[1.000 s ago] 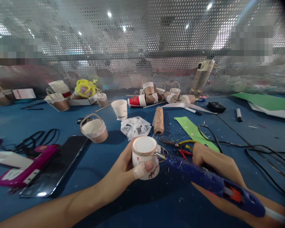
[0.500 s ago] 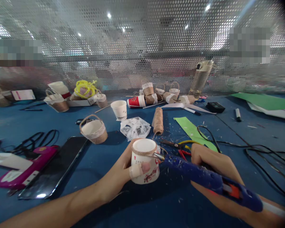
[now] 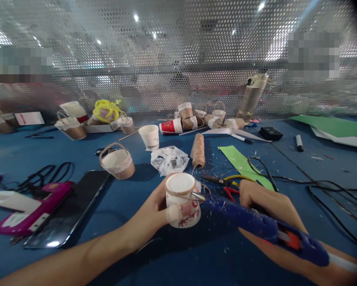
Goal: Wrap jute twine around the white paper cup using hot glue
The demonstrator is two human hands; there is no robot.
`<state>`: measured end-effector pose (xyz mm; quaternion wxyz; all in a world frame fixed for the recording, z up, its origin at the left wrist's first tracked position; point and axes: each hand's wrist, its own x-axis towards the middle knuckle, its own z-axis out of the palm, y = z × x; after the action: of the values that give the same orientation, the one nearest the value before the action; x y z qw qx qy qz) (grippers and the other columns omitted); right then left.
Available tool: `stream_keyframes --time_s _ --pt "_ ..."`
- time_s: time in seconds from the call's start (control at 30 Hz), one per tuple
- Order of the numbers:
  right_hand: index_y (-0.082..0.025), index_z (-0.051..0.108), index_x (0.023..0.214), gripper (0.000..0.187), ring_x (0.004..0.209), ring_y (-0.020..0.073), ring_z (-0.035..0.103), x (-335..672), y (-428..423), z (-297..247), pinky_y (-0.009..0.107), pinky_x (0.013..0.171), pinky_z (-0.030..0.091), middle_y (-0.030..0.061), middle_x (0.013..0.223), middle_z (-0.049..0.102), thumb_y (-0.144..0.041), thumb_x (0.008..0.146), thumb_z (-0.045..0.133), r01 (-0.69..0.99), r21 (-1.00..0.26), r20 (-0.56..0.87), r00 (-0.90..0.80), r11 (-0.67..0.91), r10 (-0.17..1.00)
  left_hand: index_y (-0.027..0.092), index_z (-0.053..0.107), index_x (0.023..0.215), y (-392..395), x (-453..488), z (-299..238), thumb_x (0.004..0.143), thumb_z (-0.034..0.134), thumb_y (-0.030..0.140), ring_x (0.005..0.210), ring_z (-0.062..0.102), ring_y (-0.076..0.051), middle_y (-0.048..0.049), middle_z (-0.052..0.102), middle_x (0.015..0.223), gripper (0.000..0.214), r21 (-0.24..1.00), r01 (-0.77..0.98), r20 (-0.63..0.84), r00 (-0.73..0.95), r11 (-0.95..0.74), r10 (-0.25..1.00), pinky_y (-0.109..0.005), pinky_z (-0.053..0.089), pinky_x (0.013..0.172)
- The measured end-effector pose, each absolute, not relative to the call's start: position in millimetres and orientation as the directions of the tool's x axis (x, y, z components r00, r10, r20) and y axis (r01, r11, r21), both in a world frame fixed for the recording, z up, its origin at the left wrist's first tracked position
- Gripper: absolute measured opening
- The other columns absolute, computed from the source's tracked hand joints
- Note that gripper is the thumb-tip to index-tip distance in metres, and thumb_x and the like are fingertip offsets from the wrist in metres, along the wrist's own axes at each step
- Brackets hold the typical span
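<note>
My left hand (image 3: 160, 210) is wrapped around a white paper cup (image 3: 181, 220) with red print, held upside down with its base up. Twine (image 3: 178, 194) runs around the cup just below the base. The thumb, with a pale tape on it, presses the cup's side. In my right hand (image 3: 270, 210) is a blue hot glue gun (image 3: 244, 216), its metal nozzle touching the cup at the twine. Behind the cup lies a roll of twine (image 3: 198, 151), with a strand leading down toward the cup. A pair of scissors (image 3: 217, 180) rests just behind the nozzle.
A twine-covered basket cup (image 3: 120, 169), a plain paper cup (image 3: 150, 137) and a crumpled plastic bag (image 3: 169, 159) stand beyond my left hand. At left lie a phone (image 3: 74, 206) and a magenta case (image 3: 38, 210). A black cable (image 3: 312, 184) loops at right, near a green paper strip (image 3: 240, 165).
The cup has tilted slightly, its base now turned a little more away from me, and shifted slightly right. The glue gun's nozzle stays against the twine.
</note>
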<state>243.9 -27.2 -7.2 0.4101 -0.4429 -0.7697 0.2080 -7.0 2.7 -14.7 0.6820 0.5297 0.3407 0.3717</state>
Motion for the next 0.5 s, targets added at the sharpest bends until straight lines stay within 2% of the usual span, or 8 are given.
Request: stream_keyframes --time_s 0.1,0.27,0.5 --pt "-0.023 0.036 0.068 0.027 0.054 0.0124 0.034 242.9 -28.6 -6.3 0.028 0.051 0.025 -0.0044 0.064 0.040 -0.011 0.086 0.053 0.497 -0.690 0.452 -0.271 0.526 0.850 0.023 0.058 0.116 1.0 -4.8 -12.9 0.072 0.079 0.035 0.099 0.059 -0.024 -0.0065 0.066 0.109 0.050 0.972 -0.161 -0.074 0.488 0.173 0.870 -0.038 0.047 0.088" --pt "-0.023 0.035 0.068 0.028 0.057 0.0117 0.038 247.9 -25.3 -4.5 0.027 0.053 0.028 -0.0046 0.065 0.041 -0.005 0.079 0.054 0.564 -0.623 0.449 -0.310 0.542 0.838 0.024 0.058 0.116 -2.2 -5.8 -13.4 0.069 0.081 0.037 0.100 0.061 -0.023 -0.0047 0.068 0.108 0.054 0.962 -0.183 -0.112 0.420 0.204 0.901 -0.034 0.048 0.086" --pt "-0.023 0.033 0.068 0.032 0.053 0.0094 0.036 247.0 -26.8 -6.9 0.024 0.049 0.027 -0.0070 0.063 0.040 -0.001 0.067 0.057 0.521 -0.660 0.427 -0.334 0.542 0.841 0.022 0.059 0.118 1.2 -7.7 -19.1 0.074 0.078 0.034 0.103 0.062 -0.024 -0.0075 0.069 0.117 0.050 0.954 -0.190 -0.106 0.510 0.232 0.854 -0.037 0.047 0.092"
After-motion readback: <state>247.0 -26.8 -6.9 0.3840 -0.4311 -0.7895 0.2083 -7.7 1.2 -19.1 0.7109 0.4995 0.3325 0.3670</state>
